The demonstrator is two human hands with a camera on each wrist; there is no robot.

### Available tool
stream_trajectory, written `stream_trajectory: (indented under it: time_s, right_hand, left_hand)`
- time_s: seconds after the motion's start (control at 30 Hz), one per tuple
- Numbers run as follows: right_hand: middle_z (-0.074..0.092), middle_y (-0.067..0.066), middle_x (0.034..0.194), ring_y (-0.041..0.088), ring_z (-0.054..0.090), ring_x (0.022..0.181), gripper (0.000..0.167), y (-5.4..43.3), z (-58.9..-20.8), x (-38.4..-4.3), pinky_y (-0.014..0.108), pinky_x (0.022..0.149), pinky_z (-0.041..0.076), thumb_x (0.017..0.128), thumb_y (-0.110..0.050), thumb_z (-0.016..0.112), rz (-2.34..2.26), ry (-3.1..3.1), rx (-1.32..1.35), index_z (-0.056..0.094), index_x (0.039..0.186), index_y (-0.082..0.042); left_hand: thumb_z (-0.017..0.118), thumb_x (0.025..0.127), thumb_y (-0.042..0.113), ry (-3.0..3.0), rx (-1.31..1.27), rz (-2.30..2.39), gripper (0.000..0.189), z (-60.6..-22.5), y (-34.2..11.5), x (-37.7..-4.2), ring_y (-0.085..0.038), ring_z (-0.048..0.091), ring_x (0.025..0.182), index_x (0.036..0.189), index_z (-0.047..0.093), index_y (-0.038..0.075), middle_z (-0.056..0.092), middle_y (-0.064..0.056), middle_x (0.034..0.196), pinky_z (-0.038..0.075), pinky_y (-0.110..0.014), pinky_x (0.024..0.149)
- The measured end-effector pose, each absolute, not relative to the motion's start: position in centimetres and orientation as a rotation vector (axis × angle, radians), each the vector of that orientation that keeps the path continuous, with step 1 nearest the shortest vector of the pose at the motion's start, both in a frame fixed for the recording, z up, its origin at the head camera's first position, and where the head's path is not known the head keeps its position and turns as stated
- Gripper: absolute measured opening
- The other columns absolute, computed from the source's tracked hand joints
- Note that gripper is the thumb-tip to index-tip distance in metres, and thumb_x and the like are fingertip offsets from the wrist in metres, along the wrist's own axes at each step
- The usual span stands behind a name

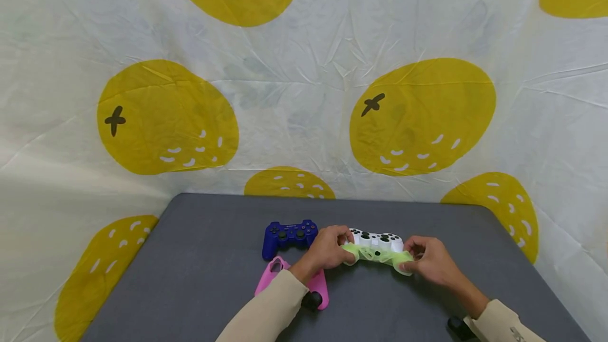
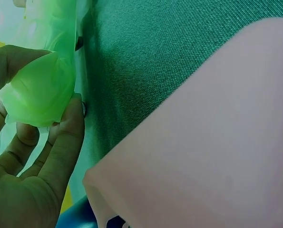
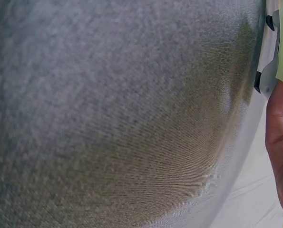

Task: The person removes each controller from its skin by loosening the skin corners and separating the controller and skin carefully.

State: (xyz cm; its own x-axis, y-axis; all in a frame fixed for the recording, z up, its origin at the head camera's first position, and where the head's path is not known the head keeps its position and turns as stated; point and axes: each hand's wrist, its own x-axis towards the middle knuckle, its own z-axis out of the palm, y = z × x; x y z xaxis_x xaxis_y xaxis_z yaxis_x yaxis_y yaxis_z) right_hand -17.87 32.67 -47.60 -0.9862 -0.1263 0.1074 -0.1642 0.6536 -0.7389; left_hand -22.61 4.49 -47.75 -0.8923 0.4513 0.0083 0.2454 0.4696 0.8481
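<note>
A white game controller (image 1: pixel 378 240) is held between the two hands over the table. A translucent light green silicone cover (image 1: pixel 375 254) lies over its lower edge and grips, while the upper face with buttons and sticks is bare. My left hand (image 1: pixel 328 248) pinches the covered left grip; in the left wrist view thumb and fingers press the green cover (image 2: pixel 41 90) from both sides. The covered right grip is pinched by my right hand (image 1: pixel 433 262). Only part of that hand (image 3: pixel 280 135) shows at the right wrist view's edge, beside the controller's triggers.
A blue game controller (image 1: pixel 291 235) lies left of the left hand. Partly under the left forearm is a pink silicone cover (image 1: pixel 319 284). The grey table (image 1: pixel 204 257) ends at a white cloth backdrop (image 1: pixel 294 120) with yellow fruit shapes.
</note>
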Motion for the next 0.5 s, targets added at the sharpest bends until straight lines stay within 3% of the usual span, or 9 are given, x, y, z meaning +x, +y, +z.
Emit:
stream_trajectory:
  time_s: [0.3, 0.5]
  right_hand:
    - [0.055, -0.005, 0.071, 0.002, 0.048, 0.065, 0.028, 32.83, -47.48, -17.9, 0.023, 0.058, 0.04, 0.068, -0.009, 0.092, 1.261, -2.82, 0.257, 0.067, 0.082, -0.01]
    - [0.056, -0.004, 0.07, 0.001, 0.049, 0.063, 0.023, 32.73, -47.47, -17.94, 0.024, 0.056, 0.042, 0.073, -0.01, 0.089, 1.285, -2.806, 0.297, 0.068, 0.081, -0.008]
  left_hand:
    - [0.083, 0.073, 0.002, 2.489, 0.578, 1.381, 0.028, -47.58, 4.73, -22.46, -0.007, 0.041, 0.068, 0.092, 0.069, 0.017, 0.048, 0.006, 0.078, 0.034, -0.023, 0.061]
    - [0.083, 0.074, 0.003, 2.503, 0.581, 1.367, 0.027, -47.39, 4.79, -22.4, -0.007, 0.041, 0.071, 0.093, 0.069, 0.017, 0.048, 0.005, 0.081, 0.035, -0.024, 0.062]
